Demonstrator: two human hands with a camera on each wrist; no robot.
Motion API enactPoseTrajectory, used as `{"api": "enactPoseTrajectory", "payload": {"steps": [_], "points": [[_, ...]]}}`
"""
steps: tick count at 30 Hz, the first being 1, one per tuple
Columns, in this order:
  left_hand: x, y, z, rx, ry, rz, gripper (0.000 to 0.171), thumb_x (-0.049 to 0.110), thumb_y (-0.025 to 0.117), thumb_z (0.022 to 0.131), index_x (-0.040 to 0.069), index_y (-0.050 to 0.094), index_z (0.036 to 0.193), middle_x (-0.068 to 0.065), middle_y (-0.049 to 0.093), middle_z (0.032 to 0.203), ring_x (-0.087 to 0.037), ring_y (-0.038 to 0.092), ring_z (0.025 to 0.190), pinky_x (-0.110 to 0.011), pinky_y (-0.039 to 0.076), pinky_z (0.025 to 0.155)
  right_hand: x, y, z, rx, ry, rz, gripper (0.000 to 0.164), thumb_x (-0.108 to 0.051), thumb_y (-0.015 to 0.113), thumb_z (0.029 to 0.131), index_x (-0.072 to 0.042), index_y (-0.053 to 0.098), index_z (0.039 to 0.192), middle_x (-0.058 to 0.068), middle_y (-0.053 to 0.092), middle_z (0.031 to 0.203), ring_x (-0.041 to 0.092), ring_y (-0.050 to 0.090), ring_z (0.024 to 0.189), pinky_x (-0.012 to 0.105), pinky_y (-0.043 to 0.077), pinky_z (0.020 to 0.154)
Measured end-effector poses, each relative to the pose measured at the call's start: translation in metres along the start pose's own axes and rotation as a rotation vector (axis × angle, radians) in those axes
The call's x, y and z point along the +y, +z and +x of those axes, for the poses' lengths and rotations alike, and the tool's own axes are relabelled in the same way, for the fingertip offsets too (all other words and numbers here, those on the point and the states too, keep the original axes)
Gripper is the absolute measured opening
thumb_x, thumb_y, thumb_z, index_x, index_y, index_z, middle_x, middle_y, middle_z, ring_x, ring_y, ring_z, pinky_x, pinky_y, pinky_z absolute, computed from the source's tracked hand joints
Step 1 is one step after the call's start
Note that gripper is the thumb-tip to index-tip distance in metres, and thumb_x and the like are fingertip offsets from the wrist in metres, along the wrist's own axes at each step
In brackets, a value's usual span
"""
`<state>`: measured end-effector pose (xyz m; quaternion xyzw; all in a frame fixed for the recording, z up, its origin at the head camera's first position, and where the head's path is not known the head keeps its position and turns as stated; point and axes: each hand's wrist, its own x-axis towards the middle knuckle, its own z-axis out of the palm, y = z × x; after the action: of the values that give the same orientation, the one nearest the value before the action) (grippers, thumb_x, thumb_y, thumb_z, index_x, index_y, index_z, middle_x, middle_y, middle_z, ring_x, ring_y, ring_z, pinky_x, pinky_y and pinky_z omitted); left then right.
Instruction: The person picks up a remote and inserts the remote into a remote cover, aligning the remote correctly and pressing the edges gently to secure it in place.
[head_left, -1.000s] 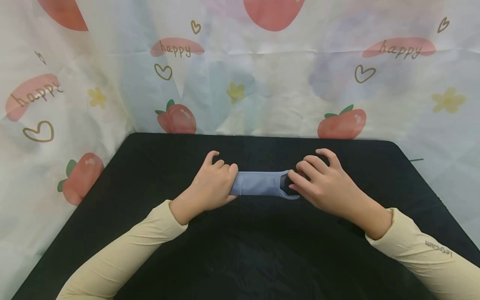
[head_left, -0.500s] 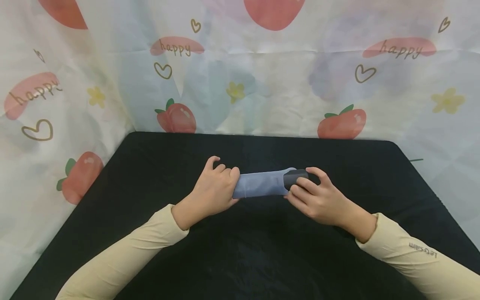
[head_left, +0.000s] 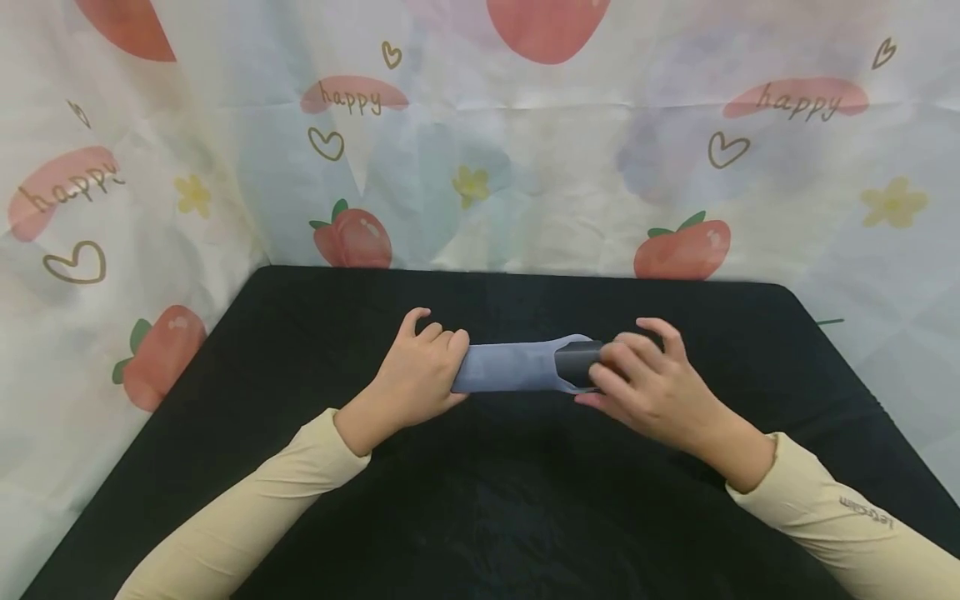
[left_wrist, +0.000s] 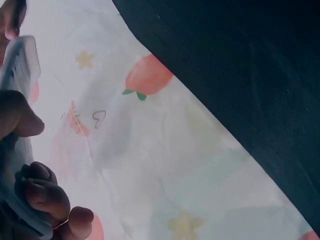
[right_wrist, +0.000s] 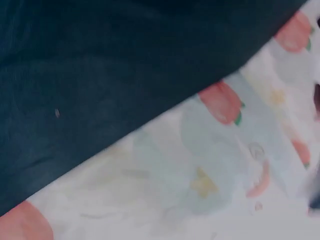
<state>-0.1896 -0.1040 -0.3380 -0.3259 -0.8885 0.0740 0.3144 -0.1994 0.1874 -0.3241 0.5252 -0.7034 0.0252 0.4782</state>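
Note:
My left hand (head_left: 420, 375) grips the left end of a flat blue-grey sleeve (head_left: 510, 367), held level above the table. A dark grey piece (head_left: 577, 362) shows in the cut-out mouth at the sleeve's right end. My right hand (head_left: 652, 387) pinches there, curled fingers over the dark piece and thumb below the sleeve's edge; the fingers hide its outer end. In the left wrist view, the thumb and fingers of my left hand (left_wrist: 47, 197) hold the sleeve (left_wrist: 17, 75) at the image's left edge. The right wrist view barely catches the work, only blurred bits at its right edge.
A black-covered table (head_left: 480, 500) lies beneath both hands. Behind and to the left hangs a pale curtain (head_left: 540, 167) printed with fruit, hearts and "happy". Cream sleeves cover both forearms.
More of the dark grey piece shows at the sleeve's mouth than a second ago. My right hand has shifted its grip around that end, moving left, then slightly back right. The left hand keeps its hold.

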Motion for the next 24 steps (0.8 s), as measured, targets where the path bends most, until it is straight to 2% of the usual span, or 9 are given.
{"api": "enactPoseTrajectory", "payload": {"steps": [2, 4, 7, 12, 24], "points": [[-0.002, 0.0, -0.001, 0.011, -0.003, 0.018, 0.047, 0.041, 0.077, 0.068, 0.008, 0.056, 0.092, -0.004, 0.068, 0.077, -0.02, 0.062, 0.074, -0.048, 0.038, 0.097, 0.005, -0.007, 0.0, -0.087, 0.09, 0.038, 0.052, -0.048, 0.039, 0.098, 0.0, 0.061, 0.096, 0.015, 0.058, 0.089, 0.033, 0.052, 0.085, 0.056, 0.036, 0.084], [-0.002, 0.0, -0.002, 0.023, -0.005, 0.027, 0.047, 0.041, 0.077, 0.067, 0.008, 0.055, 0.092, -0.004, 0.067, 0.076, -0.02, 0.062, 0.074, -0.048, 0.039, 0.097, 0.009, -0.011, -0.001, -0.179, 0.143, 0.075, 0.063, -0.054, 0.032, 0.097, 0.002, 0.06, 0.106, 0.016, 0.06, 0.093, 0.033, 0.054, 0.088, 0.056, 0.036, 0.087], [-0.001, 0.001, -0.002, 0.039, -0.009, 0.025, 0.045, 0.04, 0.077, 0.067, 0.008, 0.055, 0.089, -0.004, 0.066, 0.074, -0.02, 0.06, 0.072, -0.047, 0.039, 0.096, 0.011, -0.012, -0.002, -0.261, 0.136, 0.11, 0.065, -0.051, 0.028, 0.099, 0.004, 0.06, 0.109, 0.015, 0.064, 0.091, 0.03, 0.058, 0.086, 0.056, 0.04, 0.087], [0.003, 0.001, 0.001, 0.049, -0.016, 0.027, 0.043, 0.039, 0.076, 0.066, 0.007, 0.054, 0.083, -0.004, 0.062, 0.068, -0.02, 0.058, 0.068, -0.046, 0.039, 0.095, 0.007, -0.005, 0.0, -0.232, 0.149, 0.163, 0.06, -0.043, 0.029, 0.101, 0.008, 0.058, 0.106, 0.017, 0.063, 0.088, 0.03, 0.058, 0.084, 0.051, 0.042, 0.086], [0.014, 0.011, 0.01, 0.087, -0.074, 0.046, 0.027, 0.027, 0.07, 0.064, 0.009, 0.051, 0.071, -0.002, 0.055, 0.058, -0.019, 0.052, 0.059, -0.043, 0.04, 0.091, -0.004, 0.005, -0.003, -0.228, 0.196, 0.203, 0.06, -0.043, 0.029, 0.1, 0.011, 0.056, 0.105, 0.018, 0.062, 0.087, 0.034, 0.056, 0.086, 0.05, 0.042, 0.087]]}}
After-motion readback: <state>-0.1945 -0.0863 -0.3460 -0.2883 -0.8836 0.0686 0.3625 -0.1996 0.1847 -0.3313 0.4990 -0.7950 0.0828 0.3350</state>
